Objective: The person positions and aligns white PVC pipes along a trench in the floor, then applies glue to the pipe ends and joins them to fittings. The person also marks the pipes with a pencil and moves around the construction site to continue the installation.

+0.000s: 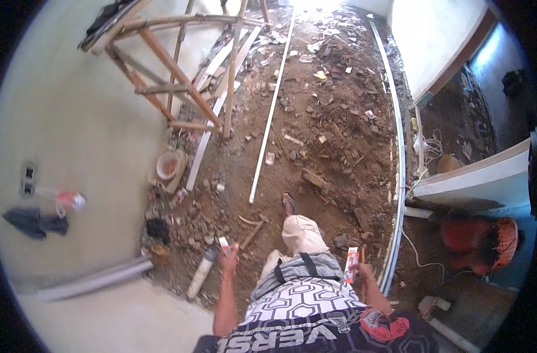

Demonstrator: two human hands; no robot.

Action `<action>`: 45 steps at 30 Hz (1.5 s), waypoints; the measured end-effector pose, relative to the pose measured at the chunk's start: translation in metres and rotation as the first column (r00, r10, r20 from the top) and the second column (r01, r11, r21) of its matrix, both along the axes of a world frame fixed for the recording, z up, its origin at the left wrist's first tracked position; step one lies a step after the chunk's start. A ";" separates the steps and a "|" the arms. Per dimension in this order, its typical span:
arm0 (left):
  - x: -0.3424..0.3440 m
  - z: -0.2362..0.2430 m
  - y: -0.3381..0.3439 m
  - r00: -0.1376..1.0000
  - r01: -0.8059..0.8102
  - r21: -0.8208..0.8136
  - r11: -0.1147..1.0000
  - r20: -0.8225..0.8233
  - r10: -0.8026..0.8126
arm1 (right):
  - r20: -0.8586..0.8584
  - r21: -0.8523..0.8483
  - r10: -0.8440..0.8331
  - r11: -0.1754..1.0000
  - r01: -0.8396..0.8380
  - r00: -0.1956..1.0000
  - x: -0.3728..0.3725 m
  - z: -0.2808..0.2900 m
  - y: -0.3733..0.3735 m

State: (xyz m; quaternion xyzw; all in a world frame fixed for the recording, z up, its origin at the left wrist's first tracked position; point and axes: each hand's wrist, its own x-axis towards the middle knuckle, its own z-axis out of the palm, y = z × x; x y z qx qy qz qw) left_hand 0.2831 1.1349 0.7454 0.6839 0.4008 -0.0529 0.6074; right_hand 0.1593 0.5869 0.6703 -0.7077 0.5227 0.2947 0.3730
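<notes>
My left hand [230, 257] is closed on a small white-and-orange carton or tube [224, 244], held out at my left side. At my right side, my right hand [364, 275] grips an orange-and-white box [351, 262] along with a thin wooden stick [363, 256]. Between them are my patterned shirt, grey waist cloth and pale trousers, with one sandalled foot [288, 200] on the rubble-strewn dirt. A short white pipe [201, 275] lies on the ground just left of my left hand.
A timber scaffold [195, 97] stands at left by the wall. A long white pipe [268, 129] lies ahead; conduits [397, 129] line the right side beside doorways. A bucket [166, 167], loose boards [198, 165], a red object [474, 241] and cables [433, 147] are around.
</notes>
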 end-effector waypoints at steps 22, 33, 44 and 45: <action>0.495 0.034 0.047 0.928 0.351 -0.071 0.934 0.157 -0.337 | 0.540 0.059 0.109 0.984 -0.167 0.835 0.554 0.108 0.116; 0.774 0.117 -0.030 0.495 0.866 -0.095 0.491 0.296 -0.817 | 0.710 0.586 -0.392 0.790 -0.182 0.585 0.714 0.205 0.195; 0.976 0.118 -0.107 0.250 0.964 -0.191 0.185 0.420 -0.872 | 0.698 0.517 -0.375 0.853 -0.068 0.610 0.855 0.213 0.174; 0.990 0.112 -0.117 0.300 0.949 -0.231 0.216 0.435 -0.849 | 0.701 0.498 -0.377 0.866 -0.037 0.605 0.873 0.218 0.168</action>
